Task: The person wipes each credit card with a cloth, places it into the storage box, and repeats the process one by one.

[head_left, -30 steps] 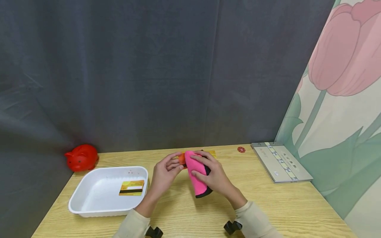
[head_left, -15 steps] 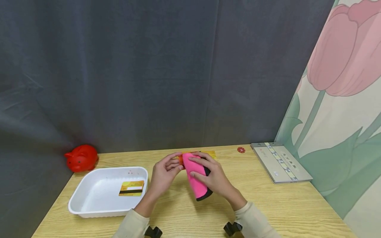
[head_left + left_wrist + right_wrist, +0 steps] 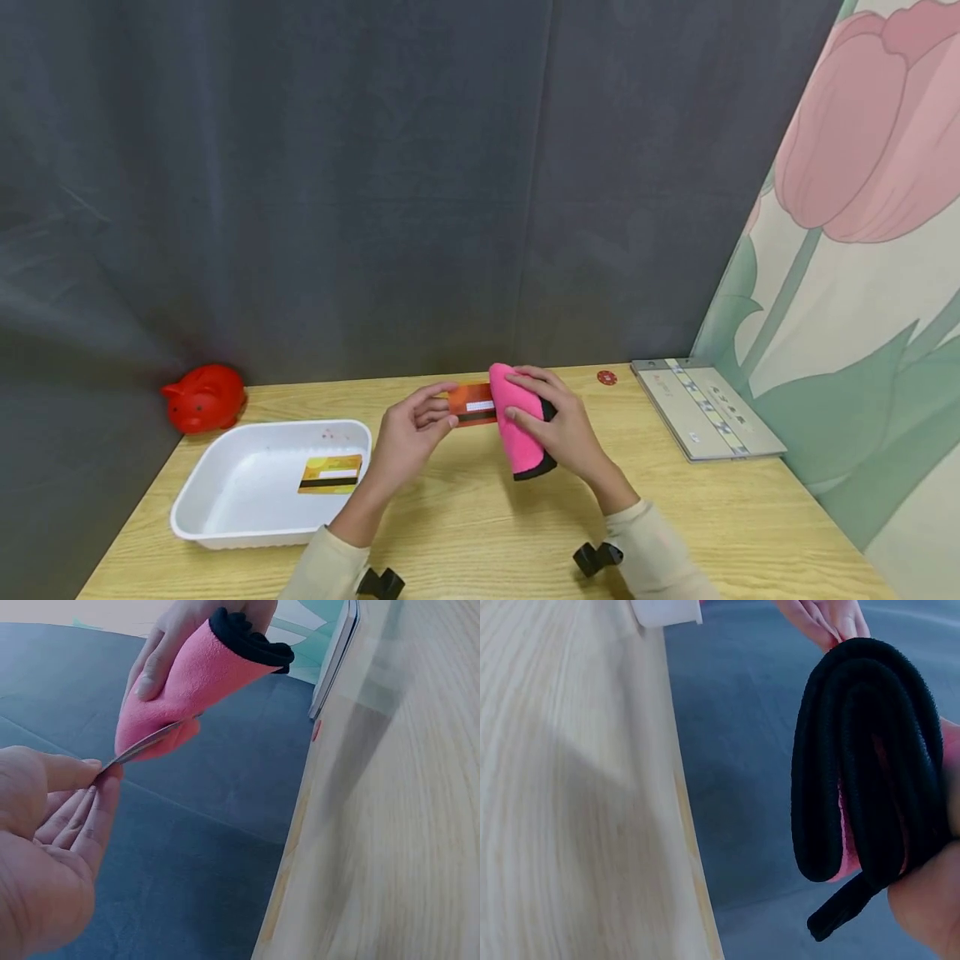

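Observation:
An orange-red card (image 3: pixel 471 405) with a dark stripe and a white strip is pinched at its left end by my left hand (image 3: pixel 408 437). My right hand (image 3: pixel 551 421) grips a folded pink cloth (image 3: pixel 517 425) with black edging, and the cloth covers the card's right end. Seen from the left wrist, the card (image 3: pixel 142 744) is edge-on against the pink cloth (image 3: pixel 202 679), held between thumb and fingers of my left hand (image 3: pixel 56 825). The right wrist view shows the cloth's black rolled edge (image 3: pixel 870 765) in several layers, beside my right hand (image 3: pixel 930 900).
A white tray (image 3: pixel 187 521) at the left holds a yellow card (image 3: pixel 330 475) with a black stripe. Behind it stands a red piggy bank (image 3: pixel 206 398). A red chip (image 3: pixel 607 377) lies near the table's back edge, left of a grey booklet (image 3: pixel 708 408).
My right hand has moved right and slightly up with the pink cloth, so more of the orange-red card shows. The left hand has barely moved.

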`<state>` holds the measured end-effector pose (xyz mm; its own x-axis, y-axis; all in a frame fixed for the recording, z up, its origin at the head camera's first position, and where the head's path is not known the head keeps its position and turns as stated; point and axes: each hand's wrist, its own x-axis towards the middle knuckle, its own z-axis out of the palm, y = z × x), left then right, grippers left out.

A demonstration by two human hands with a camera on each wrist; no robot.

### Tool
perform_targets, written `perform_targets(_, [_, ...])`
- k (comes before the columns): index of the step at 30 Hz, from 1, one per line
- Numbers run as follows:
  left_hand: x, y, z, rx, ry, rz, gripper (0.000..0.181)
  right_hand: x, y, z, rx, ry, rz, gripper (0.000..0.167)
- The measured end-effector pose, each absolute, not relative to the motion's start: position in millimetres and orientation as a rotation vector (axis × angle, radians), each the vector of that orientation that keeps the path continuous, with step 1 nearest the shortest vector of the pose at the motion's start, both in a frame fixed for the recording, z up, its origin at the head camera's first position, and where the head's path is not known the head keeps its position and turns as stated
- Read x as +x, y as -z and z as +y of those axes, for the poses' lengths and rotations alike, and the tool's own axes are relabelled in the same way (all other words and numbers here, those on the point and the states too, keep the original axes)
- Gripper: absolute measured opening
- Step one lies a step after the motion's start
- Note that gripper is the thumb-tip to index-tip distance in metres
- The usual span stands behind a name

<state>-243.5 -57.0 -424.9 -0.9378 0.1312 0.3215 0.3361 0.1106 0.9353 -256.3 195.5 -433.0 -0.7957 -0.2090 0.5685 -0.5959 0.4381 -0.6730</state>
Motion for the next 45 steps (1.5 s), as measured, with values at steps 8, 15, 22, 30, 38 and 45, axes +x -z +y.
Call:
perform_targets(8, [-242.2,412.1,-75.1,-0.448,1.83,-2.284,0.045,-258.2,427.5,209.9,0.61,-1.333,-2.271,0.047])
perform_targets(15, [-229.3,398.0,-125.4,-0.349,1.645,-2.391,0.044,-259.7,419.0,226.4,0.546,-1.368,-2.265,0.047])
perform_targets(22, [-218.5,401.8,-180.9,-0.246,1.513,-2.457,0.043,-258.7,420.5,244.6,0.508,-1.338,-2.28,0.048])
perform_targets(30, [-210.3,423.1,-227.7,-0.166,1.421,-2.526,0.043,-259.7,419.3,249.4,0.472,-1.333,-2.276,0.048])
perform_targets(38, [-213.0,435.1,-246.4,-0.118,1.474,-2.607,0.045,-259.2,419.2,252.4,0.462,-1.341,-2.282,0.048])
perform_targets(45, [-219.7,447.5,-253.6,-0.156,1.58,-2.629,0.041,-259.1,420.0,250.9,0.476,-1.336,-2.282,0.048])
